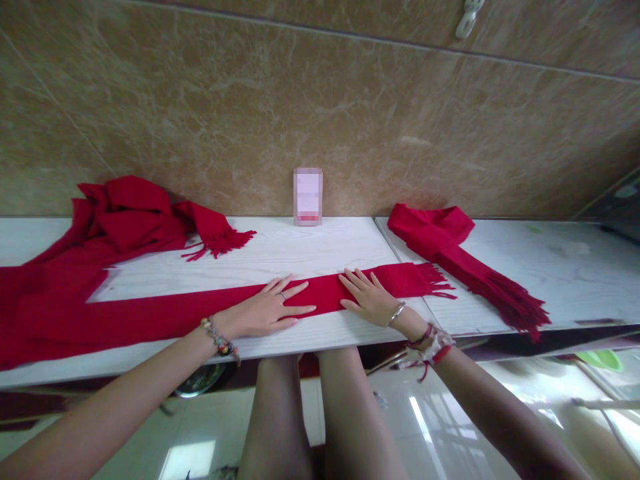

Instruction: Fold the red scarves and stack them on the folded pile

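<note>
A long red scarf [165, 315] lies stretched along the white tabletop, its fringed end to the right. My left hand [265, 308] rests flat on it near the middle, fingers spread. Closer to the fringe, my right hand [369, 296] presses on the same scarf, its fingers also apart. Neither hand grips the cloth. To the left, the stretched scarf meets a rumpled heap of red cloth [133, 217] with a fringed end; whether they are one piece I cannot tell. A folded red scarf [450, 250] with a fringe lies to the right of my right hand.
A phone [308, 197] with a blurred screen leans against the brown marble wall [280, 113]. The white tabletop [320, 247] has a seam right of centre. Below its front edge are my legs, a round metal bowl [207, 380] and a green basin [603, 360].
</note>
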